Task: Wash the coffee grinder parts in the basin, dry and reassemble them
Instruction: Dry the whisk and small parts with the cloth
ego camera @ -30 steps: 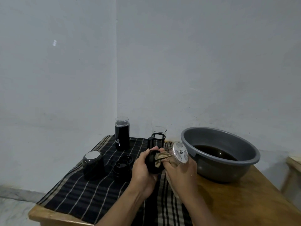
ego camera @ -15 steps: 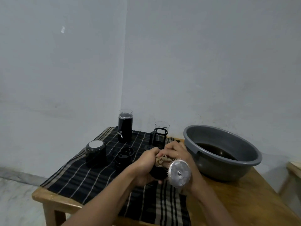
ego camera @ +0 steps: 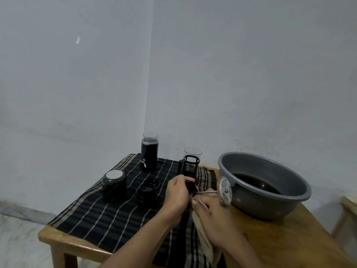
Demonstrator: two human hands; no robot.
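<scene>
L grip's clasping black knob; R grip's pinching cloth round rod. Rod's pointing at basin, disc leading.

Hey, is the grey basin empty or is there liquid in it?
Not empty. A dark pool of liquid lies in the bottom of the grey basin, well below its rim.

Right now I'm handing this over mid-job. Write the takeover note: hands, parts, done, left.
Left hand grips the plunger by its black lid. Right hand holds the beige cloth to it. Its filter disc sits by the basin of dark water.
Grinder body, glass carafe, white-topped cup and black ring stand on the striped cloth.
Done: plunger is out of the basin, drying under way.
Left: finish drying, reassemble. Whether the other parts are washed cannot be told.
</scene>
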